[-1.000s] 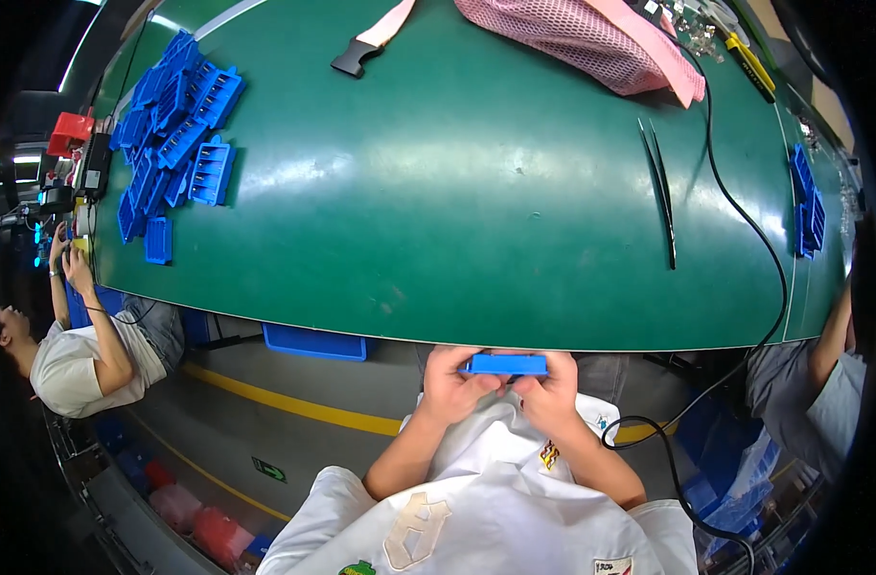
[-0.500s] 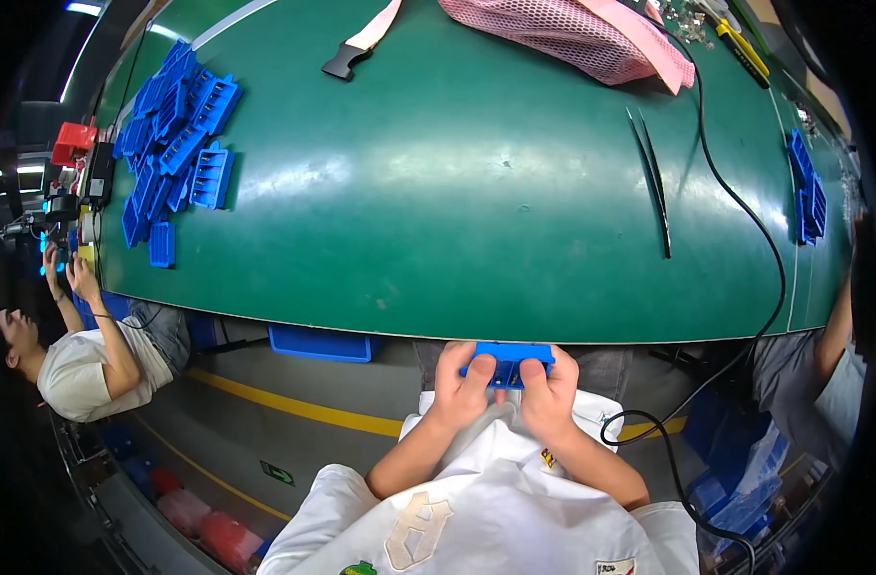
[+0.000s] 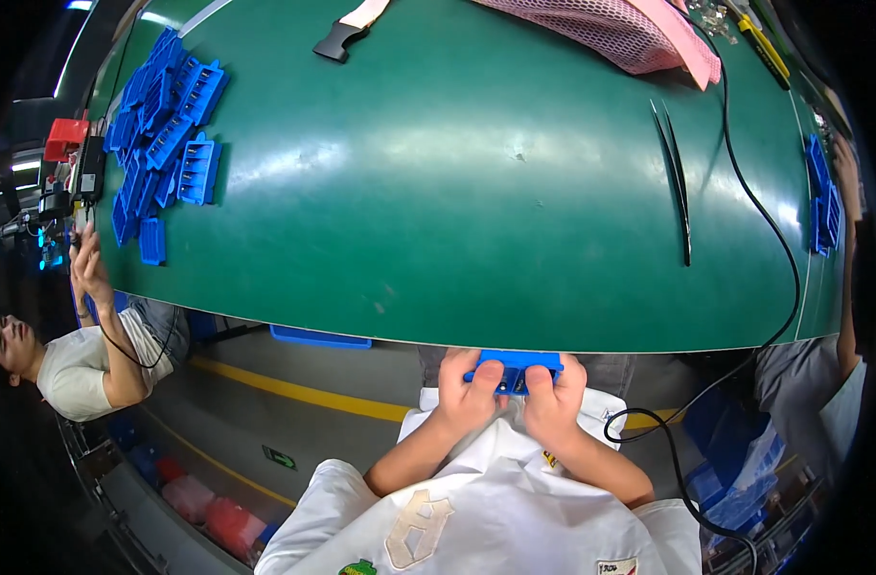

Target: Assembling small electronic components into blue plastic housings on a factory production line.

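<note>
Between my two hands is a blue plastic battery holder [image 3: 520,361], held just off the near edge of the green table and above my lap. My left hand [image 3: 468,391] is closed around its left end, the thumb pressed on its near side. Around the right end my right hand [image 3: 555,393] is closed in the same way, its thumb beside the other. Small metal contacts show inside the slots between the thumbs. The fingers beneath the holder are mostly hidden.
A pile of similar blue holders [image 3: 160,125] lies at the table's far left, with a few more [image 3: 822,196] at the right edge. Tweezers [image 3: 676,182], a black cable [image 3: 759,206], a pink mesh bag [image 3: 615,29] and a yellow cutter [image 3: 764,48] are on the table. A co-worker [image 3: 93,359] sits at left.
My hands and the holder have shifted slightly right and nearer in the picture, the thumbs still on it. The table items have shifted in view. The co-worker's hands have moved.
</note>
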A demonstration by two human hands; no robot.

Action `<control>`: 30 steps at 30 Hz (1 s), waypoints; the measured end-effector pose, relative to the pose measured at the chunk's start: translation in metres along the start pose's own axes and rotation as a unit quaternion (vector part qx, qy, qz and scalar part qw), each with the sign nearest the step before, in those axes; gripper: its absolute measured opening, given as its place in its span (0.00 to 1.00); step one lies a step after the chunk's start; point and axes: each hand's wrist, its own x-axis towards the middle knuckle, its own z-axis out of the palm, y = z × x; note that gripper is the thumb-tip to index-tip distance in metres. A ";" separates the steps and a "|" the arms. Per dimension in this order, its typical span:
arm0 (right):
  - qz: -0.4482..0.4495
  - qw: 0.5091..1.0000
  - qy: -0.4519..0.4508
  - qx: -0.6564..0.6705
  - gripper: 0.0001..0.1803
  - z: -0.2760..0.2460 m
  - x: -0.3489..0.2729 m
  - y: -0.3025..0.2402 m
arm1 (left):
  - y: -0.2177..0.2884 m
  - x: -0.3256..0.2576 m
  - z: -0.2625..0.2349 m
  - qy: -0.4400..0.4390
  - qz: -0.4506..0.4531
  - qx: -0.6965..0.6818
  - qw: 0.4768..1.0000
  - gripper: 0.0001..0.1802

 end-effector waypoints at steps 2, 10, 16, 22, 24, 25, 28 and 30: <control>0.030 0.999 0.008 0.020 0.14 0.002 -0.003 -0.002 | 0.010 -0.001 0.003 0.002 -0.055 0.010 0.998 0.28; 0.119 0.991 0.044 0.053 0.11 0.006 -0.002 -0.011 | 0.017 -0.006 0.006 0.014 -0.119 -0.012 0.993 0.24; 0.285 0.946 0.151 -0.026 0.10 0.020 -0.009 -0.038 | 0.068 -0.001 0.029 0.171 -0.333 -0.017 0.927 0.18; 0.270 0.952 0.138 -0.038 0.12 0.015 -0.011 -0.037 | 0.059 0.001 0.026 0.093 -0.323 -0.060 0.940 0.20; 0.230 0.965 0.117 -0.038 0.13 0.014 -0.009 -0.033 | 0.052 -0.001 0.017 0.052 -0.261 -0.046 0.963 0.20; 0.237 0.968 0.081 0.007 0.14 0.016 -0.005 -0.033 | 0.048 -0.001 0.008 0.014 -0.231 -0.036 0.972 0.19; 0.242 0.961 -0.130 -0.043 0.17 -0.011 0.003 -0.034 | 0.055 0.008 -0.027 -0.101 -0.043 0.058 0.992 0.14; 0.226 0.960 -0.163 -0.039 0.14 -0.012 0.005 -0.051 | 0.098 0.016 -0.054 -0.116 -0.086 0.158 0.977 0.11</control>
